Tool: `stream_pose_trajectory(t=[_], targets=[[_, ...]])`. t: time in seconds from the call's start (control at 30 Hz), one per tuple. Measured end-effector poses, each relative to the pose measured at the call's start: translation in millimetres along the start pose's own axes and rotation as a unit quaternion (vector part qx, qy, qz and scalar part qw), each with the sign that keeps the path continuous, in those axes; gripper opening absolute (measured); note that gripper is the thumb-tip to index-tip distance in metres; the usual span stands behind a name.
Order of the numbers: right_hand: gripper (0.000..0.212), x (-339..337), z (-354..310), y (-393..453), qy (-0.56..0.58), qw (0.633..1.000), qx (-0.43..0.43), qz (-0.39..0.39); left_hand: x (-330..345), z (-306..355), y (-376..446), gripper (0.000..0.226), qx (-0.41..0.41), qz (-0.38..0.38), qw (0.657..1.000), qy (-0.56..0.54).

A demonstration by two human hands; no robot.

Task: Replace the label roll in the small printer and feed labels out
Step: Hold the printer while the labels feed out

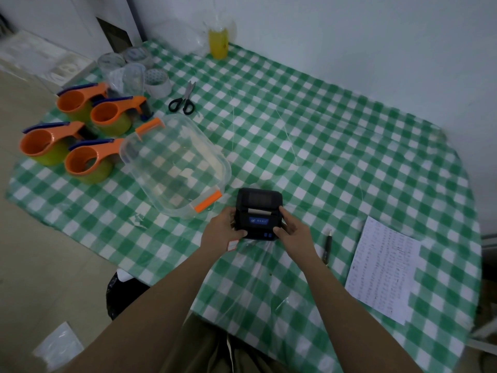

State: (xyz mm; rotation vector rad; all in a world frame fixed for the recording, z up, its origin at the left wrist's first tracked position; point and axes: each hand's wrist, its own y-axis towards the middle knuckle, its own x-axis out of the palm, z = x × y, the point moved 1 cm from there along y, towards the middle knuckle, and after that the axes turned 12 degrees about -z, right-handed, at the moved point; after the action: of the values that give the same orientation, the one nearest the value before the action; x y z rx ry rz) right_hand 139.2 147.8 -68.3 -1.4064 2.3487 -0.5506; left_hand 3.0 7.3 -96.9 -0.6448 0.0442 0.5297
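Note:
A small black label printer (258,211) with a blue badge and two blue buttons sits on the green checked tablecloth near the table's front. A white strip of label shows at its slot, and its lid looks closed. My left hand (223,232) grips the printer's left side with the thumb on its front corner. My right hand (293,230) holds its right side, thumb near the blue buttons. A small white label sticks to my left wrist. No spare label roll is in view.
A clear plastic box with orange clips (174,165) stands left of the printer. Several orange tape dispensers (80,135), scissors (184,99), clear cups and a yellow bottle (219,43) lie farther back. A pen (327,244) and a printed sheet (382,270) lie to the right.

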Motion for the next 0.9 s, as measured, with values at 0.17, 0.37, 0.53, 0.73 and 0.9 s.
stream_pose_trajectory(t=[0.17, 0.37, 0.53, 0.73, 0.9], targets=[[0.057, -0.3, 0.2, 0.4, 0.005, 1.000, 0.002, 0.000, -0.7, 7.9, -5.1, 0.076, 0.001, -0.003, 1.000, 0.010], [0.057, -0.4, 1.5, 0.6, 0.003, 1.000, 0.001, -0.003, -0.8, 10.3, -4.3, 0.075, 0.004, -0.006, 1.000, 0.004], [0.057, -0.1, 2.3, 1.4, 0.004, 1.000, -0.002, -0.001, -1.3, 5.9, -3.1, 0.081, 0.008, -0.010, 1.000, -0.004], [0.057, -1.0, 3.6, 1.0, 0.001, 1.000, -0.009, -0.002, -0.9, 4.4, -2.4, 0.080, 0.009, -0.004, 1.000, 0.008], [0.057, -0.6, 4.2, 1.9, 0.006, 1.000, -0.012, -0.003, -1.3, 7.8, -3.4, 0.073, 0.010, 0.001, 1.000, 0.025]])
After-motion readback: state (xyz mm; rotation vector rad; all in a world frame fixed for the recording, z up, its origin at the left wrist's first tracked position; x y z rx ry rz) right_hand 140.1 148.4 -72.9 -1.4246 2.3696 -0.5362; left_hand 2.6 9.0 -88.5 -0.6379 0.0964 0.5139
